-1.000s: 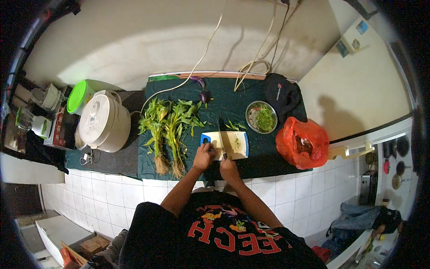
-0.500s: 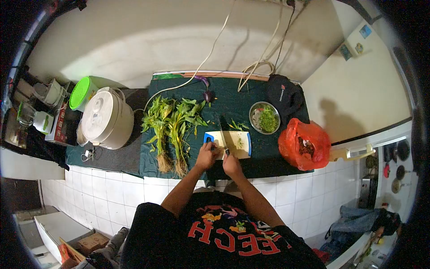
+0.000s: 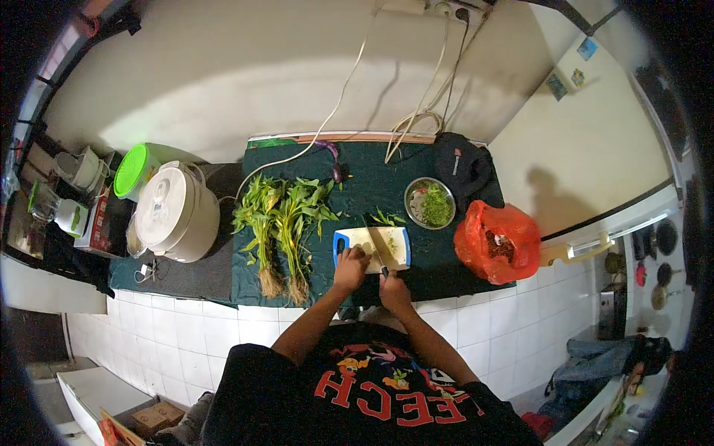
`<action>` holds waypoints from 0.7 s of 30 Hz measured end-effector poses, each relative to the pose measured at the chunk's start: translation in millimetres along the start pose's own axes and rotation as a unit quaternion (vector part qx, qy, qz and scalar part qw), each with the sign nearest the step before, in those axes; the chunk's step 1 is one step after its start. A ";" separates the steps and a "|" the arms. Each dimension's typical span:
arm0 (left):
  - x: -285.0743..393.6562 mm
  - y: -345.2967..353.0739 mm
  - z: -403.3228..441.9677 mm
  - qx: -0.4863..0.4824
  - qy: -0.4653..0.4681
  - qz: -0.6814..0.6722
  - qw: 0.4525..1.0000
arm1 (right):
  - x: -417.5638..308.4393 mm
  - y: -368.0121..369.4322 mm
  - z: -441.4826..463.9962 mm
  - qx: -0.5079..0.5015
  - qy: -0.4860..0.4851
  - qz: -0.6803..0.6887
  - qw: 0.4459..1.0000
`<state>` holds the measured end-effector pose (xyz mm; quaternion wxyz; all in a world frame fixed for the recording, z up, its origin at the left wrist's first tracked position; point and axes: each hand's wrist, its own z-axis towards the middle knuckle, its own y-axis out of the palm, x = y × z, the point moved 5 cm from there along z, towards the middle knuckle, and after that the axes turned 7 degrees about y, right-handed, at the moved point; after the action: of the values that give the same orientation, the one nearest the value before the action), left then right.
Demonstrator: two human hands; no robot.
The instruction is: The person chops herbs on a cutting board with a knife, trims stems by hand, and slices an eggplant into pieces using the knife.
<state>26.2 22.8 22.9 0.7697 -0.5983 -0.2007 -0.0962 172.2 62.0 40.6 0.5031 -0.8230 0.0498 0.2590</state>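
Observation:
My right hand (image 3: 394,291) is wrapped around the dark handle of a kitchen knife (image 3: 378,245), whose blade slants across a cream cutting board (image 3: 400,256) with blue ends. On the board's left part rests my left hand (image 3: 351,267), fingers curled down beside the blade; whatever lies under them is hidden. Small green bits are scattered on the board right of the knife. A few loose green leaves (image 3: 388,218) lie just beyond its far edge. To the right is a round metal bowl (image 3: 410,211) with chopped greens (image 3: 437,208) in it.
Two bunches of rooted leafy greens (image 3: 286,223) lie left of the board. Behind them is a purple eggplant (image 3: 327,149). A red plastic bag (image 3: 476,249) and a black cloth item (image 3: 465,167) sit at right. A white rice cooker (image 3: 178,215) stands at left.
The whole view has shifted slightly, so the table appears lower. My left hand has moved right across the board, closer to the blade. The knife stays in my right hand.

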 end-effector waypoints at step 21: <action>71.1 -19.4 45.3 -0.032 0.232 0.168 0.958 | 33.7 -113.1 -10.4 0.157 -0.195 -0.084 0.965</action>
<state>74.0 67.7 79.4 0.7808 -0.6088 0.0898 -0.1080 243.9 114.4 119.0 0.6460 -0.6686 -0.0788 0.3597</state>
